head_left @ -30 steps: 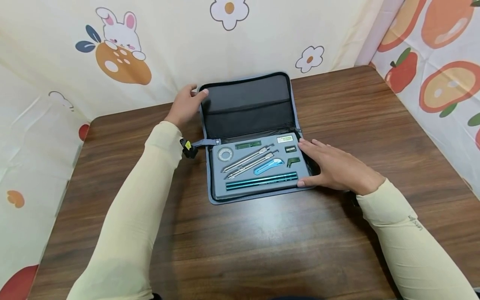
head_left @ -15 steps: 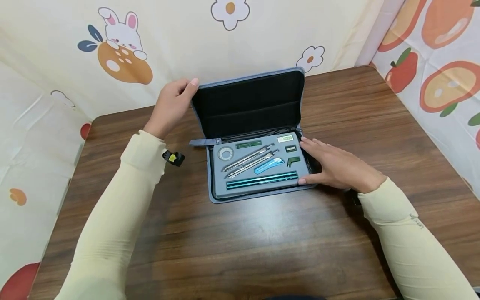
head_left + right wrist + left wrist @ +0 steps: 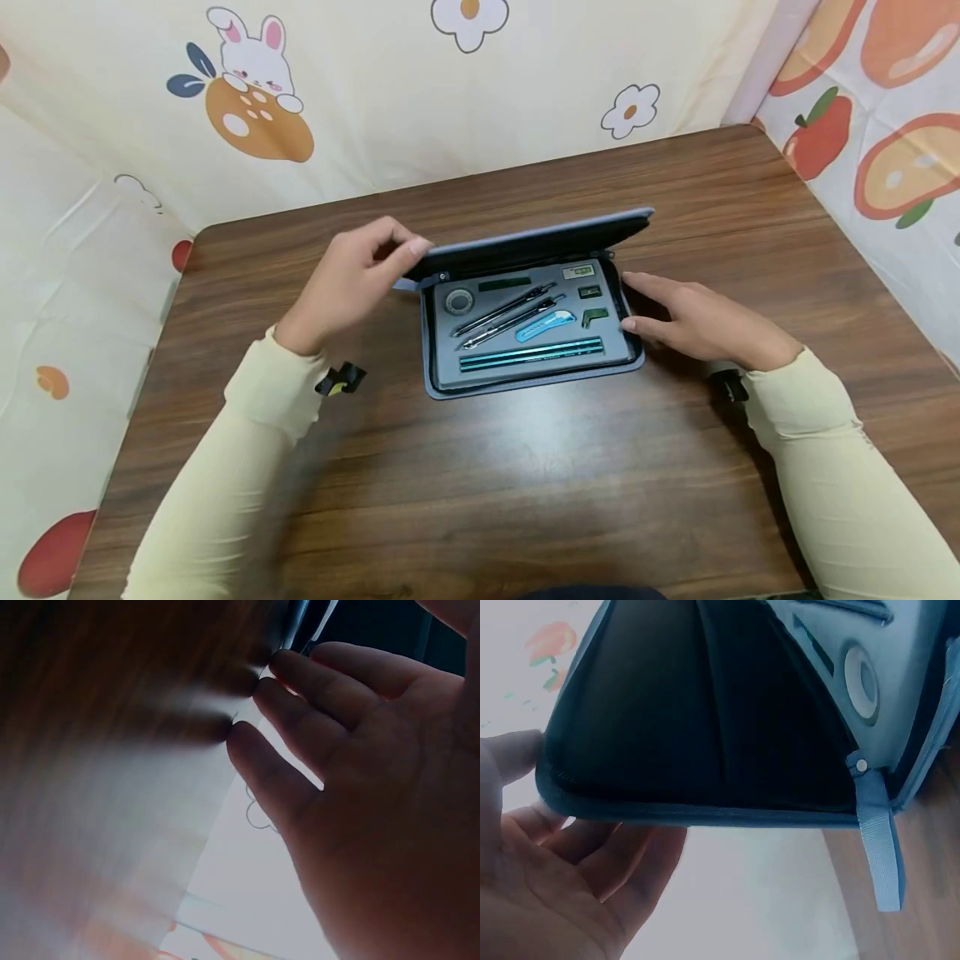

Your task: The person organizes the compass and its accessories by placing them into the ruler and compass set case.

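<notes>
A blue zip case stands partly folded, its lid tilted up over the grey tray. My left hand grips the lid's left corner, thumb on one side and fingers on the other. In the left wrist view the dark lining and the fabric zip tab show. My right hand rests against the tray's right edge, fingers and thumb extended. Set in the tray are two metal compasses, a blue cutter knife, dark pencils with teal stripes and an eraser.
The tray also holds a round ring, a pencil sharpener, a flat green piece and an angular green piece. Everything stands on a brown wooden table. Printed cloth hangs behind it.
My left hand has taken hold of the lid's corner and swung the lid up and toward me, shading the tray. My right hand has stayed at the case's right edge.
</notes>
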The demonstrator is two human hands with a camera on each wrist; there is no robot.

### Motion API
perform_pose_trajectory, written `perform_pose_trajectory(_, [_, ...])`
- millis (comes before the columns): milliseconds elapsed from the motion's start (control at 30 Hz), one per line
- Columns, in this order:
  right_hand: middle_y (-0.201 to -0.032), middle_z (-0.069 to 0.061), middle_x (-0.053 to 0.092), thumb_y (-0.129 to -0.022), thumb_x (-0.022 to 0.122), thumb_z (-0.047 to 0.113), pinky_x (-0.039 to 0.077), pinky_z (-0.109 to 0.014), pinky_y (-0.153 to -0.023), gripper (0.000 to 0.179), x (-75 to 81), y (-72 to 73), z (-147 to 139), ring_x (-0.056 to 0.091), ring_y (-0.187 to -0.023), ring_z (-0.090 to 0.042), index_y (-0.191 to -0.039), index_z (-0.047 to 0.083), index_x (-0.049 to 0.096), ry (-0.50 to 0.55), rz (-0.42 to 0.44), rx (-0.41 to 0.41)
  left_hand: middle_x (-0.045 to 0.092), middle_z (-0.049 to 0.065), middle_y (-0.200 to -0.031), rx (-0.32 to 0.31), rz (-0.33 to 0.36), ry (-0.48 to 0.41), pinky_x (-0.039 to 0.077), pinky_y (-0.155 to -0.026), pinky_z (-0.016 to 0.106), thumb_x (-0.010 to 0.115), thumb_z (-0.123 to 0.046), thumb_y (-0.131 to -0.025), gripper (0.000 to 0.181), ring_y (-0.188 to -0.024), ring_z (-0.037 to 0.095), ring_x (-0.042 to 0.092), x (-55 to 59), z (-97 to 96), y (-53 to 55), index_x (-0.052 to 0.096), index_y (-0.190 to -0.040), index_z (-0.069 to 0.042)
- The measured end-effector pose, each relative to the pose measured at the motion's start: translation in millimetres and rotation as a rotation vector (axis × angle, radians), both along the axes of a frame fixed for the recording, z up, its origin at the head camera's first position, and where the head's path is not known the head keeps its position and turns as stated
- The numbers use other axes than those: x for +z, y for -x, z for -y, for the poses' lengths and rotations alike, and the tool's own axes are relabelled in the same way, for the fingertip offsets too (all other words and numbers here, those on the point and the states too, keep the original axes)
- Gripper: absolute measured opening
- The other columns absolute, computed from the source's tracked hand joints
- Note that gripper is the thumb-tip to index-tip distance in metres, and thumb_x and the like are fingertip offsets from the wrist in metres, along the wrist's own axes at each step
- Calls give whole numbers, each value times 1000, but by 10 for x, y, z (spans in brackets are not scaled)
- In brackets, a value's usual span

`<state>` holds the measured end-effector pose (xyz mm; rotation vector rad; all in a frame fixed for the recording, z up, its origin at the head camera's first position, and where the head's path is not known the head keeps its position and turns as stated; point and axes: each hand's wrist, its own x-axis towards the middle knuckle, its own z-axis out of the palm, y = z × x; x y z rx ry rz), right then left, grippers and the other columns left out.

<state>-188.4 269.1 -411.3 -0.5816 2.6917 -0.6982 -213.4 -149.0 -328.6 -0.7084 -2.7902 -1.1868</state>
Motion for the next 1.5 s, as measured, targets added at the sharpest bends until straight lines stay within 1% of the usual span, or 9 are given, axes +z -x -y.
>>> perform_pose_trajectory(133, [-148, -20, 48, -101, 59, 42, 38, -61, -104, 66, 25, 93, 4, 48, -133, -38, -153, 5, 41, -5, -26, -38, 69, -12, -108, -64, -69, 54, 51, -81, 31, 67, -35, -98, 22, -93, 6, 62, -64, 3, -194, 71, -113, -19])
perform_pose_trajectory(233, [-119, -19, 65, -100, 63, 30, 50, -54, -85, 44, 61, 262, 24, 62, -102, -33, -137, 6, 58, -23, -85, -73, 67, -10, -113, -104, -138, 108, 51, -85, 34, 71, -32, -95, 27, -99, 6, 61, -98, 0, -265, 70, -117, -16])
perform_pose_trajectory(333, [-104, -19, 67, -98, 65, 17, 50, -50, -76, 30, 88, 483, 43, 60, -85, -30, -125, 4, 66, -45, -139, -87, 68, -7, -114, -123, -194, 126, 51, -84, 33, 72, -27, -95, 25, -100, 7, 62, -138, -13, -296, 71, -117, -14])
perform_pose_trajectory(533, [-114, -22, 68, -95, 61, 1, 50, -53, -89, 30, 27, 762, 10, 62, -97, -33, -123, -5, 67, -23, -100, -68, 69, -1, -112, -183, -270, 132, 52, -82, 36, 73, -22, -95, 21, -101, 13, 63, -266, -44, -399, 73, -114, -12])
perform_pose_trajectory(667, [-109, -18, 72, -100, 61, 15, 50, -50, -86, 26, -40, 804, -13, 64, -96, -30, -117, -1, 72, 23, -77, -104, 69, 3, -115, -216, -325, 178, 54, -86, 39, 75, -25, -93, 26, -107, 17, 64, -351, -62, -503, 73, -114, -10])
perform_pose_trajectory(867, [-103, -11, 74, -99, 63, 14, 49, -44, -80, 19, -88, 860, -5, 63, -88, -24, -109, 6, 77, 19, -114, -70, 67, 6, -120, -254, -382, 296, 54, -88, 40, 78, -26, -90, 27, -109, 21, 63, -530, -71, -675, 74, -109, -9])
perform_pose_trajectory(1033, [-97, -5, 73, -96, 65, 11, 45, -38, -74, 14, -88, 900, -19, 57, -81, -20, -102, 10, 77, 15, -139, -35, 61, 12, -135, -310, -418, 382, 49, -100, 43, 77, -24, -91, 25, -126, 26, 57, -701, -99, -787, 71, -108, -6])
perform_pose_trajectory(1300, [-88, -3, 69, -97, 65, 10, 44, -36, -70, 11, -87, 936, 9, 55, -78, -20, -99, 10, 76, 17, -152, 9, 60, 15, -138, -331, -454, 405, 46, -103, 46, 75, -23, -92, 23, -136, 30, 49, -853, -126, -852, 67, -102, -4])
perform_pose_trajectory(1500, [-76, 0, 62, -98, 63, 9, 42, -35, -67, 11, -57, 948, 44, 54, -74, -19, -98, 10, 74, 7, -147, 15, 60, 16, -133, -342, -442, 450, 47, -103, 43, 71, -19, -94, 29, -129, 31, 55, -881, -162, -852, 68, -117, -2])
